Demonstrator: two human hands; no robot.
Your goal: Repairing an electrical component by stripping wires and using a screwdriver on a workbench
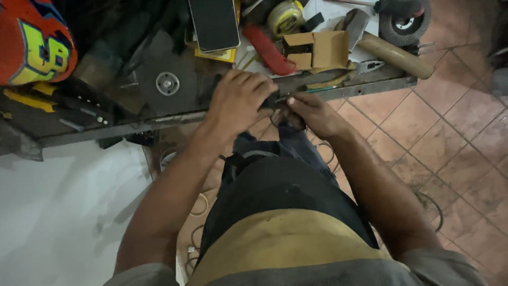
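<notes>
— Now: left hand and right hand together at tabletop edge, fingers pinched shut on small dark part?

— Yes. Fitting step, seemingly. Steady grip called for next. Cardboard box at twelve o'clock, grinding disc at nine.

One view only, from the head, so nothing is shared between views. It looks steeply down along the person's own torso and both forearms. Close range: the hands sit just above frame centre. The counter edge runs across the upper frame from 9 o'clock up to 2 o'clock. Tiled floor fills 3 to 5 o'clock; a white surface lies at 8 o'clock.
</notes>
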